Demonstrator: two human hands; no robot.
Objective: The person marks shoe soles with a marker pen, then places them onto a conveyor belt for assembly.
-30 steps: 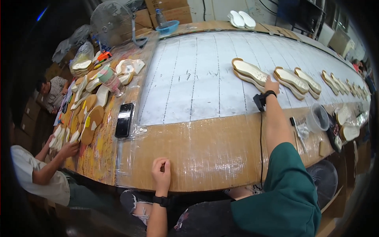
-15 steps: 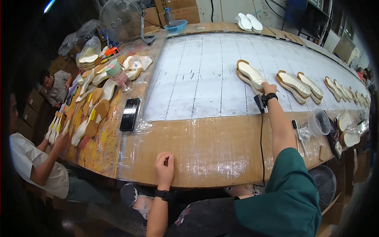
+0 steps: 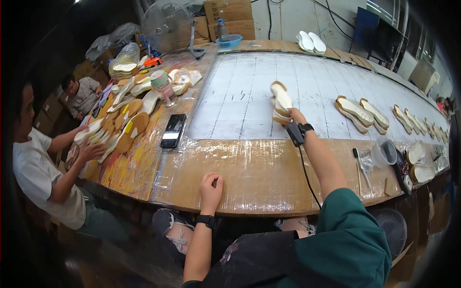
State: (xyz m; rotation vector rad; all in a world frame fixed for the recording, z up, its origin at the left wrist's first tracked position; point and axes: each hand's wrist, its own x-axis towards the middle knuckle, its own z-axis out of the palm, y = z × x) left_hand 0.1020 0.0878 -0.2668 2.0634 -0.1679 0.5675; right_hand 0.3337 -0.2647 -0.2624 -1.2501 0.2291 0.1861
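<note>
My right hand (image 3: 297,116) grips a pair of white-and-tan shoe soles (image 3: 281,97) by the near end. They are tilted and overlapping above the white marked sheet (image 3: 249,125), and the fingers are partly hidden behind the wrist. A black device on a cable (image 3: 295,134) is strapped at that wrist. Loosely curled, my left hand (image 3: 211,192) rests over the near edge of the brown taped board (image 3: 240,168), with nothing visible in it. To the right, another pair of soles (image 3: 356,115) lies on the sheet, with more pairs beyond.
A phone (image 3: 174,130) lies left of the sheet, near a cup (image 3: 163,86) and heaped soles (image 3: 130,129). A co-worker at the left handles several soles (image 3: 91,134). At the right are a clear tub (image 3: 384,152) and a brush (image 3: 357,156). White soles (image 3: 311,42) stand at the far edge.
My right hand has lifted the pair of soles off the sheet and moved it left and nearer, turning it more upright. My left hand stays curled. The view has shifted slightly.
</note>
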